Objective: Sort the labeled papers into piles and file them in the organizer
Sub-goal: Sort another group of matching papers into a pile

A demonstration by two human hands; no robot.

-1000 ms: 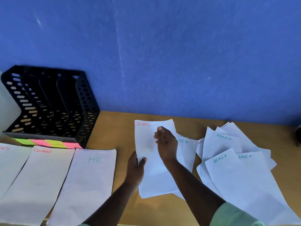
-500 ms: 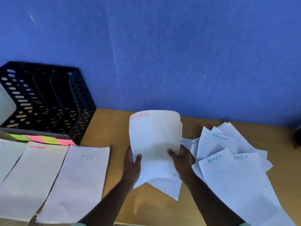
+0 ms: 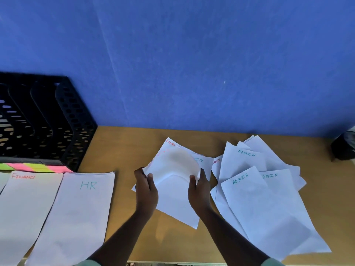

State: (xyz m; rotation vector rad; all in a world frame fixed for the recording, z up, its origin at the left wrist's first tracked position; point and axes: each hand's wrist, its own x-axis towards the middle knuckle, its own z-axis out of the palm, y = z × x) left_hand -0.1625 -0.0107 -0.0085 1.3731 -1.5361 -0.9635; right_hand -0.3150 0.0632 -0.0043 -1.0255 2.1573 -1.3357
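Blue wall (image 3: 192, 54) behind a wooden table (image 3: 119, 150), dark object (image 3: 343, 148) at its far right edge

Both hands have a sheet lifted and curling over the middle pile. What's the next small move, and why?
Probably carry the lifted sheet, gripped by the left hand and right hand, leftward to the sorted row. Its label is blurred and curled away, so flatten and read it first, then match it to the FINANCE pile or HR pile; neither may fit.
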